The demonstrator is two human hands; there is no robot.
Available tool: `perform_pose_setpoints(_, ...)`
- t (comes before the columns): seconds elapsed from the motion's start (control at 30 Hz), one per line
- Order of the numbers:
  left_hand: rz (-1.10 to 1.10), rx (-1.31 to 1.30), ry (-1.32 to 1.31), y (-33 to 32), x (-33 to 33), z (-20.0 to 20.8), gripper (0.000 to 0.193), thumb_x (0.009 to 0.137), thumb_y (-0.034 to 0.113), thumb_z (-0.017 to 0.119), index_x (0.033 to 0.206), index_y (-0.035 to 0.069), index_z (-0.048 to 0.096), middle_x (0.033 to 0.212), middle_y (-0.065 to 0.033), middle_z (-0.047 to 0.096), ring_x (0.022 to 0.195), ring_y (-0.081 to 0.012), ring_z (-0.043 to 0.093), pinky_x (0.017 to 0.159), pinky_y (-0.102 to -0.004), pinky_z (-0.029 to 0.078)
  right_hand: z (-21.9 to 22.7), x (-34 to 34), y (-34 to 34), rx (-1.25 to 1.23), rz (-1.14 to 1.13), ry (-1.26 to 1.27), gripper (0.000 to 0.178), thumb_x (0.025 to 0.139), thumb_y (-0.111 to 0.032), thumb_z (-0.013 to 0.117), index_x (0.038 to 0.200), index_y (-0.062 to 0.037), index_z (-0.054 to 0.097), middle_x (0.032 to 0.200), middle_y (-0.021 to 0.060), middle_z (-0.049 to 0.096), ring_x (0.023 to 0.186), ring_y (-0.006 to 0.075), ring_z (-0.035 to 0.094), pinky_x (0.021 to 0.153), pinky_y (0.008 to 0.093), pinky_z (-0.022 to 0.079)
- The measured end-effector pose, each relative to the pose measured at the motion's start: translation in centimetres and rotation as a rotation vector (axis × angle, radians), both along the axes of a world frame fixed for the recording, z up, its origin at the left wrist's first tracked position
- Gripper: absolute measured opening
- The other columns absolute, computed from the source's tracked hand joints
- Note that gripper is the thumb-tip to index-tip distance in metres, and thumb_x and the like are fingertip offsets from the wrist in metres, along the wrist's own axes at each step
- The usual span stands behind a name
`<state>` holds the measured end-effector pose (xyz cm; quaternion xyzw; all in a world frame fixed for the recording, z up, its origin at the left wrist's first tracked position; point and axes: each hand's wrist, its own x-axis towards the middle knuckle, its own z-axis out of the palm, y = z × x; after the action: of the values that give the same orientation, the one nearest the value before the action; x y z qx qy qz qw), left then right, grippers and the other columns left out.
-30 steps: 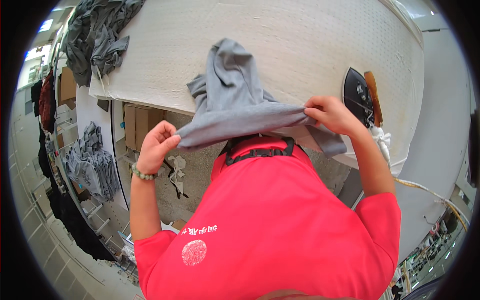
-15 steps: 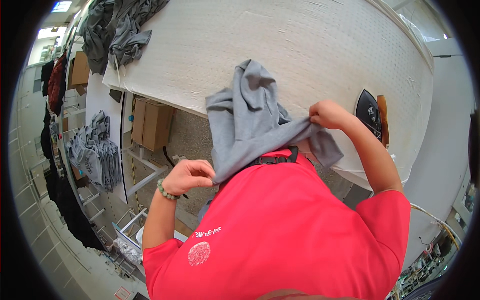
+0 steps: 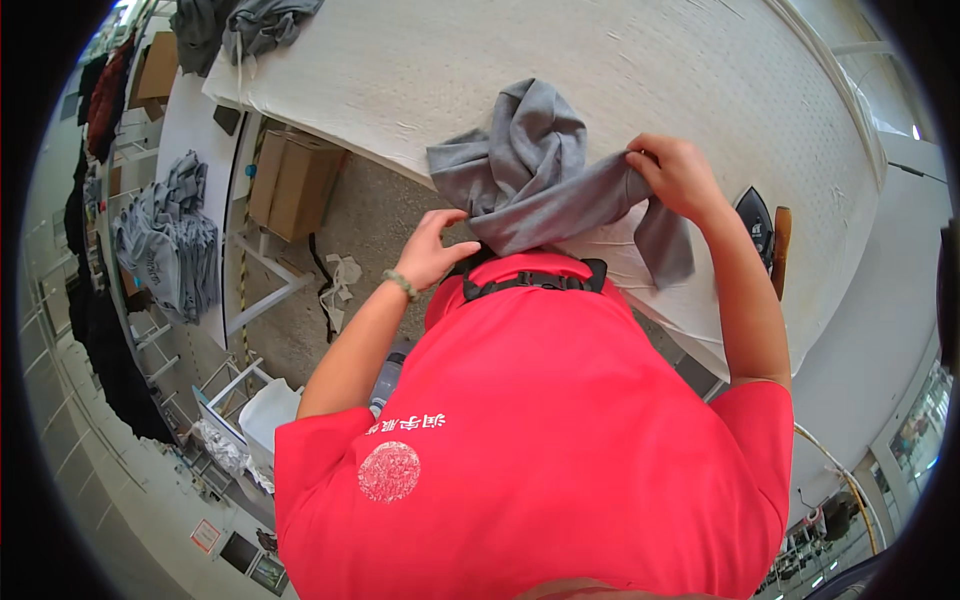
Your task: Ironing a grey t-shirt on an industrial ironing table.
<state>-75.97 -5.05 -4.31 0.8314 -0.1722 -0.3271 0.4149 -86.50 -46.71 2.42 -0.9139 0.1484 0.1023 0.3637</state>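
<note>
A grey garment (image 3: 535, 150) lies bunched and twisted at the near edge of the pale padded table (image 3: 400, 80). Its near part stretches as a band across my waist. My right hand (image 3: 675, 175) pinches the band's upper right end, and a loose flap hangs below it. At the garment's left edge is my left hand (image 3: 428, 255), wearing a green bead bracelet. Its thumb and fingers are apart, with the fingertips close to the cloth; whether they touch it is hard to see.
An iron (image 3: 755, 225) stands at the table's right beside a wooden-looking strip (image 3: 781, 250). More grey garments (image 3: 265, 25) heap at the far left corner. Folded grey garments (image 3: 175, 245) hang over a white board. A cardboard box (image 3: 290, 185) sits below the table's left edge.
My left hand has moved up and right, and its thumb and fingers have parted from the cloth corner. My right hand, still pinching, has risen slightly, and the garment has shifted up the table.
</note>
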Motion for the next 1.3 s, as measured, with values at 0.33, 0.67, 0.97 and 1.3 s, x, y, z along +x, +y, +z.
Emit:
perform_pose_setpoints(0.33, -0.203, -0.228, -0.061, -2.8, 1.3, 3.7, 0.017, 0.089, 0.01, 0.08, 0.091, 0.0, 0.066, 0.1, -0.0075, 0.068, 0.096, -0.0207, 0.068, 0.092, -0.0345, 0.054, 5.3, -3.2, -3.6, 0.037, -0.339, -0.241, 0.022, 0.102, -0.018, 0.069, 0.111, 0.0014, 0.072, 0.084, 0.0053, 0.069, 0.084, 0.0099, 0.063, 0.078, 0.0285, 0.052)
perform_pose_setpoints(0.67, 0.087, -0.248, 0.895, -0.3, -1.0, 6.7, 0.018, 0.096, 0.01, 0.074, 0.111, 0.002, 0.066, 0.096, -0.0015, 0.067, 0.084, -0.0046, 0.06, 0.073, -0.021, 0.05, -0.1, -7.4, -2.1, -0.166, -0.17, 0.284, 0.025, 0.1, -0.024, 0.069, 0.112, -0.0025, 0.073, 0.088, 0.0177, 0.074, 0.081, 0.028, 0.071, 0.078, 0.037, 0.054)
perform_pose_setpoints(0.97, 0.158, -0.19, 1.137, -0.6, -1.2, 8.2, 0.03, 0.097, 0.018, 0.079, 0.119, 0.0, 0.071, 0.094, -0.0003, 0.072, 0.081, -0.0045, 0.063, 0.073, -0.0216, 0.053, -2.0, -7.8, -2.7, -0.186, -0.208, 0.267, 0.026, 0.1, -0.026, 0.069, 0.114, -0.0044, 0.074, 0.09, 0.0195, 0.075, 0.082, 0.0315, 0.073, 0.078, 0.0386, 0.055)
perform_pose_setpoints(1.3, -0.165, -0.043, 0.833, -1.4, -0.8, 10.1, 0.02, 0.092, 0.011, 0.082, 0.103, 0.003, 0.068, 0.089, 0.0016, 0.068, 0.077, -0.0045, 0.063, 0.068, -0.0211, 0.051, -1.6, -5.7, -2.0, -0.278, -0.161, 0.194, 0.026, 0.1, -0.031, 0.066, 0.112, -0.0105, 0.076, 0.098, 0.0157, 0.077, 0.091, 0.0373, 0.073, 0.081, 0.045, 0.057)
